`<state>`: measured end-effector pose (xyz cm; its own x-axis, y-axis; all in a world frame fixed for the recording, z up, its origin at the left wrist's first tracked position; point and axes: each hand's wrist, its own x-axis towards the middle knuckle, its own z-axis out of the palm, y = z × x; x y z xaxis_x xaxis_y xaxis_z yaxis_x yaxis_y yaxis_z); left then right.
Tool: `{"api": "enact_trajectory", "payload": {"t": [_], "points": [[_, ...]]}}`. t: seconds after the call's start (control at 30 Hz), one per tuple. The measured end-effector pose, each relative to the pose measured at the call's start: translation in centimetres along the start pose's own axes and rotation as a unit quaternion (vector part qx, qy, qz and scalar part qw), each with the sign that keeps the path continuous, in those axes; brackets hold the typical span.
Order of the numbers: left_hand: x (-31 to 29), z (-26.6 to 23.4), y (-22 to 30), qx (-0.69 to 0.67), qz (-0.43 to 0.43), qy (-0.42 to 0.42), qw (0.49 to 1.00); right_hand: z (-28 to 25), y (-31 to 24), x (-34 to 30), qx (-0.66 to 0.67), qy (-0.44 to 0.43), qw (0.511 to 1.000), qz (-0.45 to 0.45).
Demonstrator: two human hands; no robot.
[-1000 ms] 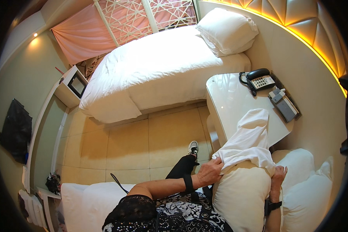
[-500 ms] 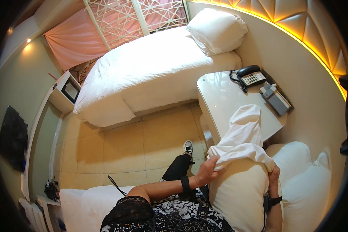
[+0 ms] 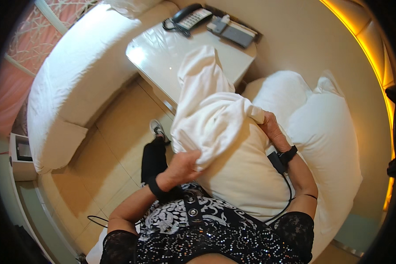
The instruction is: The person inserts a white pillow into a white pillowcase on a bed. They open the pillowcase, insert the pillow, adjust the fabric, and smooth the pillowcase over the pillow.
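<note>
A white pillowcase (image 3: 209, 119) lies bunched over the far end of a cream pillow (image 3: 237, 176) held against my body. Its loose end stretches away onto the bedside table (image 3: 156, 55). My left hand (image 3: 182, 167) grips the case's edge at the pillow's left side, fingers closed. At the pillow's right side, my right hand (image 3: 273, 126) is closed on the opposite edge of the case. How far the pillow reaches inside the case is hidden by the folds. More white pillows (image 3: 325, 132) rest just right of my right arm.
On the bedside table are a black corded phone (image 3: 191, 18) and a grey box-shaped holder (image 3: 233, 31). A white-covered bed (image 3: 81, 70) stands at the left, across a strip of tiled floor (image 3: 114, 136). A cable (image 3: 286, 207) hangs from my right wrist strap.
The view has swung right, so the bed and table now sit further left. The case's edge is drawn wider between my hands and spreads over more of the pillow's far end.
</note>
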<state>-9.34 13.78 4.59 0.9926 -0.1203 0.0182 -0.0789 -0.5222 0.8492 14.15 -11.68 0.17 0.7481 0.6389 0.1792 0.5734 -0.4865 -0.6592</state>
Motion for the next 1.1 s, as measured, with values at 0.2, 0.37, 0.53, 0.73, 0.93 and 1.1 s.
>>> {"api": "enact_trajectory", "payload": {"t": [0.2,0.37,0.53,0.73,0.93,1.1], "points": [[-1.6,-0.2,-4.8,0.057,-0.092,0.076,0.991,-5.0,-2.2,-5.5,-0.023,0.016,0.996,-0.09],[-2.0,0.7,0.2,-0.011,0.074,-0.108,0.991,-4.2,-1.2,-5.8,-0.011,0.015,1.0,-0.015],[-0.3,1.0,3.9,0.061,0.103,-0.091,0.989,-3.4,-1.8,-4.8,-0.021,0.055,0.997,-0.052],[4.1,1.8,5.1,-0.069,0.121,0.134,0.981,-3.3,-1.2,-5.5,0.133,0.051,0.989,0.049],[3.9,3.5,7.0,-0.327,0.104,-0.296,0.892,-4.3,-4.3,-5.1,0.259,0.101,0.952,0.126],[4.2,2.7,5.5,-0.169,0.102,-0.293,0.936,-4.1,-3.6,-4.2,0.215,0.081,0.973,0.027]]}}
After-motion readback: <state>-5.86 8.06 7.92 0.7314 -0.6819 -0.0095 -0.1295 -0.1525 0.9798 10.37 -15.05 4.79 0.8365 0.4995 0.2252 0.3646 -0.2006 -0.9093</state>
